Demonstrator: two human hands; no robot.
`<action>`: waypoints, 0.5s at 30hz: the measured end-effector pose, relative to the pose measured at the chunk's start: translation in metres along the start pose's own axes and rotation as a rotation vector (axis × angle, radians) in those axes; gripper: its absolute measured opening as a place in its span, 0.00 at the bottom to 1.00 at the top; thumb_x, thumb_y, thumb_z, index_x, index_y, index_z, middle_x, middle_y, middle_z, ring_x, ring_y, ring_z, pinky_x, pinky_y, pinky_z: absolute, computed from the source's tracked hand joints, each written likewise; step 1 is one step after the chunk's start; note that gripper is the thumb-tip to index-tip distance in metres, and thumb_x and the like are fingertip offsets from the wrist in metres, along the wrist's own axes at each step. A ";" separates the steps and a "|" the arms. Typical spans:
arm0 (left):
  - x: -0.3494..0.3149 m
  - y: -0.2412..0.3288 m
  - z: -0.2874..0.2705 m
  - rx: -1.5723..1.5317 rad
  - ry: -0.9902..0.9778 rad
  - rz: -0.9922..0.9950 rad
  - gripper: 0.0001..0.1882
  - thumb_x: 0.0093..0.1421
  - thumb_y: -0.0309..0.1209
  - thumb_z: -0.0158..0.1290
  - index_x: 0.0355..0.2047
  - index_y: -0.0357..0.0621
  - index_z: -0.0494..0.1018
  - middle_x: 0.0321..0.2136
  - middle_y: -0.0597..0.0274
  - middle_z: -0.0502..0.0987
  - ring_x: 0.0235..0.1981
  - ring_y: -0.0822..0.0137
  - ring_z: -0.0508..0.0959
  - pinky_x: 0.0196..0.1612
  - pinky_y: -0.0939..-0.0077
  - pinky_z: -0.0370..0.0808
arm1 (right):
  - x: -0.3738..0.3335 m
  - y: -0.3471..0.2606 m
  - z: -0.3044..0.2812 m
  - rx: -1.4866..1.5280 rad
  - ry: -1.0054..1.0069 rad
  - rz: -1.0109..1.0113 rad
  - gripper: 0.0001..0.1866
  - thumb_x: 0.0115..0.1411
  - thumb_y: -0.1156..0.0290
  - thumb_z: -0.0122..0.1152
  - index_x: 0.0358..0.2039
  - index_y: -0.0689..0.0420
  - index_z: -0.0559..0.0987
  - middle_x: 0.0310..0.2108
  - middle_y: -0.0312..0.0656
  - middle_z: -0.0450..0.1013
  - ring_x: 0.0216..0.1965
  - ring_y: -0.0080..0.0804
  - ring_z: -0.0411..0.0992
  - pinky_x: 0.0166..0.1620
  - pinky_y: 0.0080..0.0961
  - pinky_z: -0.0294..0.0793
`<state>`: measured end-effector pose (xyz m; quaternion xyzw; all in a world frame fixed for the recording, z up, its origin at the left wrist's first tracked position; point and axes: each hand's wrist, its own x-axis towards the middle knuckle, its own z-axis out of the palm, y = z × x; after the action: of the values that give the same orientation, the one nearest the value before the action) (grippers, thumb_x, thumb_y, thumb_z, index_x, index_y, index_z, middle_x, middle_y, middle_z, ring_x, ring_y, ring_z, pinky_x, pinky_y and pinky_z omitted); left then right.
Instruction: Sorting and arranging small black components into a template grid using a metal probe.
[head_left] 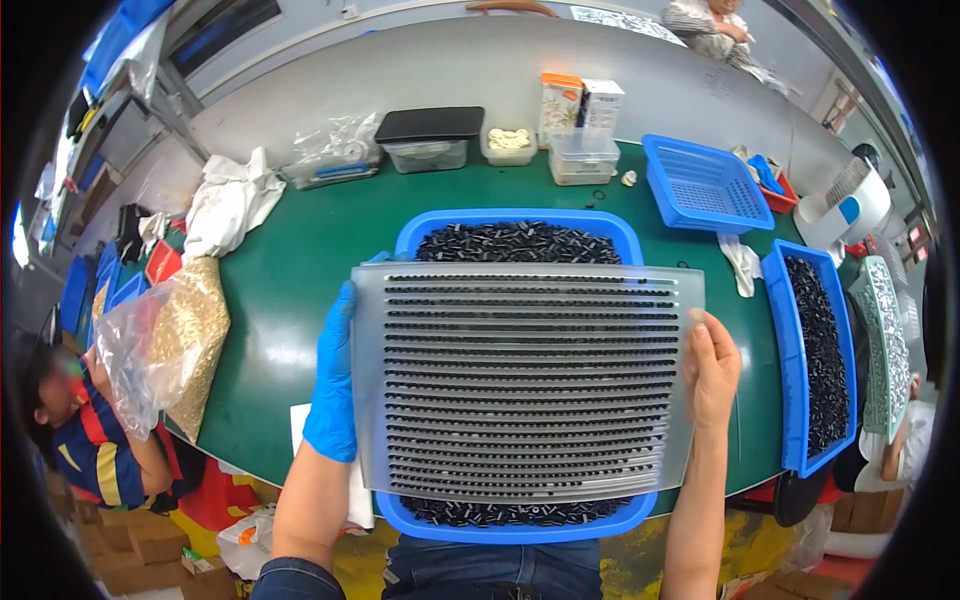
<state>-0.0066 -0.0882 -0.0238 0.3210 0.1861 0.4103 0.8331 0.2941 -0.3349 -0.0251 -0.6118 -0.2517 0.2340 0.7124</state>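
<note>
A translucent plate with many rows of slots (370,420) is held up between my two hands. Small black pieces line most of the rows; a few pale gaps show near the lower edge. My left hand (333,385), in a blue glove, is closed round the plate's left edge. The bare right hand (714,368) grips its right edge, thumb and fingers pressed to the rim. Beneath the plate stands a blue tub (520,535) full of loose short black pieces (510,242). The plate hides the tub's middle.
A narrow blue bin (790,390) of black pieces stands at right, beside a pale green slotted plate (884,340). Behind are a blue basket (660,210), clear boxes (585,165) and a black-lidded container (430,125). At left lies a bag of tan pieces (195,330) near another person (105,450).
</note>
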 end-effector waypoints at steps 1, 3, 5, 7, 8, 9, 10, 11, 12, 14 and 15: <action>0.000 0.000 -0.001 0.000 0.000 0.000 0.32 0.69 0.47 0.44 0.65 0.39 0.57 0.62 0.49 0.65 0.62 0.56 0.67 0.65 0.61 0.64 | 0.000 0.000 0.000 -0.002 0.003 0.009 0.16 0.68 0.65 0.55 0.50 0.62 0.76 0.23 0.24 0.65 0.18 0.08 0.54 0.20 0.11 0.49; 0.000 0.000 -0.002 -0.003 0.014 -0.002 0.32 0.69 0.47 0.44 0.66 0.37 0.56 0.63 0.48 0.64 0.62 0.56 0.66 0.66 0.61 0.64 | 0.001 0.002 -0.002 0.000 -0.008 0.004 0.16 0.68 0.65 0.55 0.50 0.62 0.76 0.22 0.24 0.64 0.18 0.08 0.54 0.19 0.11 0.49; 0.000 0.003 0.000 0.047 -0.001 0.006 0.33 0.69 0.47 0.44 0.66 0.37 0.56 0.63 0.48 0.64 0.62 0.56 0.66 0.66 0.62 0.64 | 0.003 0.006 -0.004 -0.003 0.003 -0.007 0.16 0.68 0.65 0.55 0.50 0.62 0.76 0.21 0.23 0.62 0.18 0.08 0.53 0.19 0.11 0.48; 0.000 0.001 0.001 0.024 0.004 0.001 0.32 0.69 0.46 0.44 0.65 0.37 0.57 0.62 0.49 0.65 0.62 0.57 0.67 0.65 0.62 0.64 | 0.003 0.008 -0.006 -0.018 0.005 -0.004 0.16 0.68 0.64 0.55 0.50 0.62 0.76 0.21 0.22 0.62 0.18 0.08 0.53 0.19 0.11 0.48; 0.000 0.000 0.001 -0.004 0.005 -0.009 0.31 0.69 0.46 0.44 0.65 0.38 0.58 0.62 0.49 0.65 0.62 0.57 0.67 0.65 0.63 0.64 | 0.003 0.006 -0.007 -0.041 0.017 -0.008 0.17 0.68 0.64 0.55 0.51 0.62 0.76 0.21 0.22 0.62 0.18 0.08 0.53 0.19 0.11 0.48; 0.000 0.000 0.002 -0.032 0.005 -0.019 0.31 0.70 0.46 0.44 0.64 0.38 0.58 0.62 0.49 0.65 0.61 0.57 0.68 0.65 0.63 0.64 | 0.003 0.005 -0.007 -0.066 0.031 -0.006 0.17 0.68 0.64 0.55 0.51 0.62 0.76 0.21 0.21 0.62 0.18 0.07 0.53 0.20 0.11 0.47; -0.001 0.000 0.004 -0.065 -0.005 -0.020 0.30 0.70 0.46 0.44 0.64 0.38 0.59 0.62 0.50 0.66 0.61 0.58 0.68 0.65 0.64 0.65 | 0.003 0.005 -0.004 -0.063 0.023 -0.002 0.17 0.68 0.64 0.55 0.51 0.62 0.76 0.21 0.21 0.62 0.18 0.07 0.53 0.20 0.11 0.47; -0.002 0.001 0.005 -0.068 -0.002 -0.019 0.30 0.70 0.46 0.44 0.64 0.38 0.59 0.62 0.50 0.66 0.61 0.58 0.68 0.65 0.64 0.65 | 0.003 0.004 -0.004 -0.060 0.029 0.004 0.17 0.68 0.64 0.55 0.51 0.62 0.76 0.21 0.21 0.62 0.18 0.07 0.53 0.20 0.10 0.47; -0.002 0.001 0.006 -0.073 -0.011 -0.029 0.30 0.70 0.46 0.44 0.64 0.38 0.59 0.61 0.51 0.66 0.61 0.58 0.68 0.65 0.64 0.65 | 0.002 0.003 -0.004 -0.057 0.036 0.010 0.18 0.68 0.64 0.55 0.52 0.62 0.76 0.21 0.21 0.62 0.18 0.07 0.53 0.20 0.10 0.47; -0.002 0.001 0.005 -0.083 -0.018 -0.039 0.30 0.70 0.46 0.44 0.64 0.38 0.59 0.61 0.51 0.67 0.60 0.58 0.68 0.64 0.64 0.65 | 0.003 0.005 -0.004 -0.048 0.028 0.015 0.17 0.67 0.64 0.56 0.51 0.62 0.76 0.22 0.22 0.63 0.18 0.08 0.53 0.20 0.10 0.47; -0.001 0.001 0.003 -0.076 -0.018 -0.035 0.30 0.70 0.46 0.44 0.63 0.38 0.60 0.60 0.51 0.67 0.60 0.59 0.69 0.64 0.64 0.66 | 0.003 0.005 -0.005 -0.036 0.022 0.019 0.16 0.67 0.65 0.57 0.50 0.62 0.77 0.22 0.23 0.64 0.18 0.08 0.53 0.20 0.11 0.48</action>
<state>-0.0058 -0.0903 -0.0207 0.2894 0.1685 0.3998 0.8533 0.2992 -0.3357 -0.0306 -0.6296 -0.2421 0.2292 0.7017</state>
